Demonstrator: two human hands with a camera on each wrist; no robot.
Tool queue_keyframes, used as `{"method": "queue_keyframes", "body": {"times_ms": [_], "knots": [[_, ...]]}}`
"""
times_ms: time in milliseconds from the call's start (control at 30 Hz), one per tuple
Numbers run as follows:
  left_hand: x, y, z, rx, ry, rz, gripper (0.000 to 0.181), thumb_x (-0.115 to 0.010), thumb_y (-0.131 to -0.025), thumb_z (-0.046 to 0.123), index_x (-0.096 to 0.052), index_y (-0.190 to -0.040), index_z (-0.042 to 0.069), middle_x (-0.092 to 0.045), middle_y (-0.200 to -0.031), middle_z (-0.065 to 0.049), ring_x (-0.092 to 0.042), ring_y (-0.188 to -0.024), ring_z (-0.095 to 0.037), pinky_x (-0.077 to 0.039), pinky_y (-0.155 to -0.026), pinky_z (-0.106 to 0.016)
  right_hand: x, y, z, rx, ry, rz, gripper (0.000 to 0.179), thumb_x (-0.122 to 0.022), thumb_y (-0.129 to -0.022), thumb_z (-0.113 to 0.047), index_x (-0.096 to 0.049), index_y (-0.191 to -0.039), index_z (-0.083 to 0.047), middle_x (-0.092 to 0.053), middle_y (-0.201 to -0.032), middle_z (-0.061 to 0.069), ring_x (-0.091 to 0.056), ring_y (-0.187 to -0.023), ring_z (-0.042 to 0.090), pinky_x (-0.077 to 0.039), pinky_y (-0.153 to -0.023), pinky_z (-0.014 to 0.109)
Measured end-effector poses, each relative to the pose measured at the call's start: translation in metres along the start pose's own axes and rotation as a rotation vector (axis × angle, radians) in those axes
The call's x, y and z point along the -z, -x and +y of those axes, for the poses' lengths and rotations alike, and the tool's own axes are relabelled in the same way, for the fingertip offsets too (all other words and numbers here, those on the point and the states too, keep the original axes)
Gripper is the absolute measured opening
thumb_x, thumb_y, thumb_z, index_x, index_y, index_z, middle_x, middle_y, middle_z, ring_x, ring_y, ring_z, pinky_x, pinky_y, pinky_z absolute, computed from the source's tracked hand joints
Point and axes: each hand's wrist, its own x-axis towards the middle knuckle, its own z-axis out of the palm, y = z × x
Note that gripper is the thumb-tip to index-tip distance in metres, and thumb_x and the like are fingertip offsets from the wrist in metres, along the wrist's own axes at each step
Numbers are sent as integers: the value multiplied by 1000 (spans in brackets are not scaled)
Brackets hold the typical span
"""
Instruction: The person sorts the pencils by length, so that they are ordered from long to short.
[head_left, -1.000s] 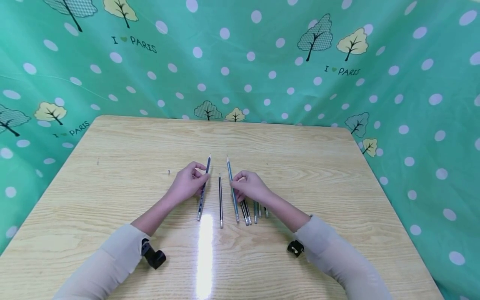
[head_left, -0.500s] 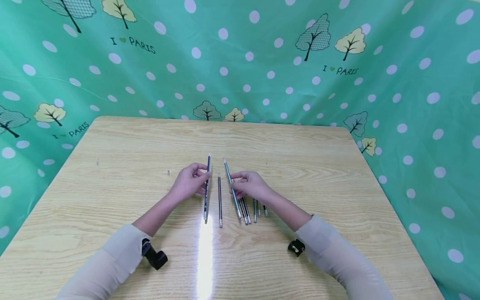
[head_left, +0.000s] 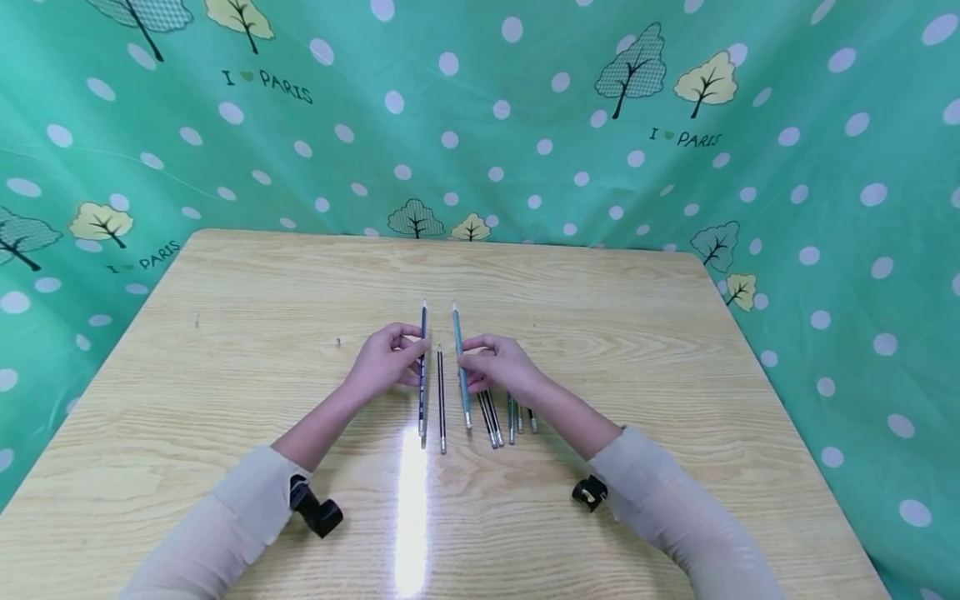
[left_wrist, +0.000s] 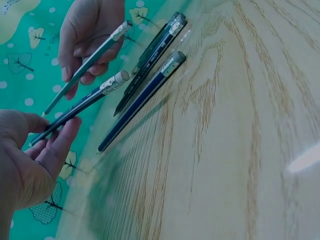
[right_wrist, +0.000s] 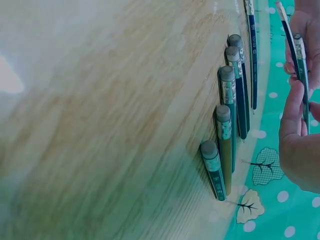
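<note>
My left hand (head_left: 386,360) pinches a dark blue pencil (head_left: 422,404) between thumb and fingers, its sharpened tip pointing away and eraser end toward me. Opposite it, my right hand (head_left: 504,367) pinches a light blue-green pencil (head_left: 457,329), also tip away. Both pencils are raised above the table in the left wrist view. Between the hands a dark pencil (head_left: 441,404) lies on the tabletop. Several more pencils lie under and beside the right hand, among them a yellowish one (right_wrist: 226,157) and a dark green one (right_wrist: 215,175); the right hand partly hides this group in the head view.
The wooden table (head_left: 262,275) has a bright light reflection (head_left: 410,517) near its front. A tiny dark bit (head_left: 338,342) lies left of the left hand. A green dotted curtain (head_left: 480,108) hangs behind and around the table.
The left hand has shifted right with its dark blue pencil, which has swung from slanted to nearly upright in view. The right hand's pencil has tilted, then straightened and moved slightly away from me.
</note>
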Motion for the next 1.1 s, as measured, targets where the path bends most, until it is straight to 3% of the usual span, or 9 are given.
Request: {"method": "queue_keyframes", "body": {"times_ms": [367, 1100], "knots": [[-3, -2, 2, 0, 44, -9, 43, -59, -92, 21, -46, -128, 0, -56, -95, -13, -63, -71, -16, -61, -66, -35, -6, -2, 2, 37, -36, -12, 37, -61, -88, -6, -50, -123, 0, -62, -76, 4, -62, -63, 13, -60, -65, 28], [-8, -6, 4, -7, 49, -16, 40, -60, -91, 20, -48, -124, 1, -57, -98, -17, -64, -70, -15, -61, -65, -36, -7, -7, 3, 27, -33, -4, 41, -65, -87, -9, -50, -124, -4, -65, -89, 14, -64, -65, 16, -61, -67, 31]]}}
